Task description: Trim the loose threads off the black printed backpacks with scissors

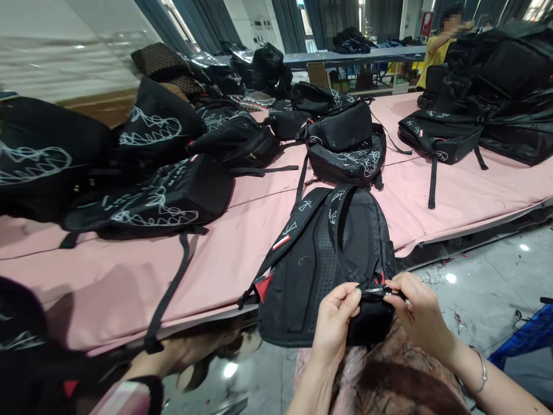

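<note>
A black backpack (pixel 311 271) lies with its padded back panel and straps up, its lower end overhanging the edge of the pink-covered table. White drawings and a red tag mark one shoulder strap (pixel 298 222). At its lower right corner, my left hand (pixel 337 320) is closed, thumb and forefinger pinching a black strap (pixel 367 293). My right hand (pixel 419 305), a bracelet on its wrist, pinches a small shiny metal piece (pixel 381 290) at the strap's other side. The fingers partly hide this piece, so its kind is unclear.
More black backpacks with white drawings (pixel 155 199) lie to the left, and another pair (pixel 345 144) just beyond mine. A tall black pile (pixel 505 86) stands at right. Another person's arm (pixel 185 351) reaches in at lower left. A person in yellow (pixel 427 57) stands far back.
</note>
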The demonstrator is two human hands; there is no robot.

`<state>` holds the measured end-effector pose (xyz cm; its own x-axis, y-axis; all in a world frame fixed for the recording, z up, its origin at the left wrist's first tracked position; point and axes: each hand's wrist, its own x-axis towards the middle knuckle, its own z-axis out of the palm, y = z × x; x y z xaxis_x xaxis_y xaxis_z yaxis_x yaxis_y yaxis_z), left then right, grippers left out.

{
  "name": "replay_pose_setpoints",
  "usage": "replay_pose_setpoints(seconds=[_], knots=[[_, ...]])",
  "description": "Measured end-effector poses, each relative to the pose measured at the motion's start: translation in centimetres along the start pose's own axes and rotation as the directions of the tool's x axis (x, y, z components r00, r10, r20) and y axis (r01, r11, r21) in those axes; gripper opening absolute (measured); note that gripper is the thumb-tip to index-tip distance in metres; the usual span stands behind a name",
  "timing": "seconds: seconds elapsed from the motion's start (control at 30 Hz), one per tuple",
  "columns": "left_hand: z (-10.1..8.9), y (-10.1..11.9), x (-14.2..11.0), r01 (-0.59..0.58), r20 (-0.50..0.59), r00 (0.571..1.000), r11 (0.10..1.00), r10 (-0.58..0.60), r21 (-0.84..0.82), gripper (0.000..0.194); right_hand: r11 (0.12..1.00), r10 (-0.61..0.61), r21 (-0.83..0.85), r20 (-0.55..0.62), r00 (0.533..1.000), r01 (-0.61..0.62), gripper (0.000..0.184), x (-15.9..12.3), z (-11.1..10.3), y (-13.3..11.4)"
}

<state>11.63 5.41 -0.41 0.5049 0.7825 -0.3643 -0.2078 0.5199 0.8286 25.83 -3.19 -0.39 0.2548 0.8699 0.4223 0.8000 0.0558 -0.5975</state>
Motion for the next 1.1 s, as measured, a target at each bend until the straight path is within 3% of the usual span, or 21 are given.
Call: replay_pose_setpoints(seconds=[0.2,0.47,0.6,0.7,0.83,1.1], knots=[[0.0,0.0,0.0,-0.014,-0.030,0.999,1.000,0.014,0.023,0.031,0.999,-0.022,-0.040,0.016,1.000,0.022,0.018,0.2,0.0,-0.1],[0.1,0.0,0.1,0.001,-0.051,0.999,1.000,0.000,0.019,0.033,0.996,0.036,0.074,0.040,0.999,-0.038,0.014,0.6,-0.1,0.2],[0.2,0.0,0.3,0.018,-0.054,0.998,0.999,-0.019,-0.026,0.033,0.991,0.015,0.132,-0.020,1.000,-0.012,0.011,0.3,0.4,0.6],[0.4,0.1,0.4,0.032,-0.065,0.997,0.998,-0.036,-0.055,0.037,0.999,-0.033,0.039,-0.086,0.996,0.036,0.011,-0.2,0.8,0.8],[0.7,0.1,0.6,0.053,-0.086,0.994,0.993,-0.062,-0.102,0.042,0.990,-0.110,-0.101,-0.083,0.990,0.101,0.014,-0.9,1.1,1.1],[1.4,0.2,0.4,0.102,-0.068,0.991,0.984,-0.113,-0.146,0.041,0.972,-0.196,-0.159,-0.126,0.972,0.175,0.017,-1.2,1.9,1.4]])
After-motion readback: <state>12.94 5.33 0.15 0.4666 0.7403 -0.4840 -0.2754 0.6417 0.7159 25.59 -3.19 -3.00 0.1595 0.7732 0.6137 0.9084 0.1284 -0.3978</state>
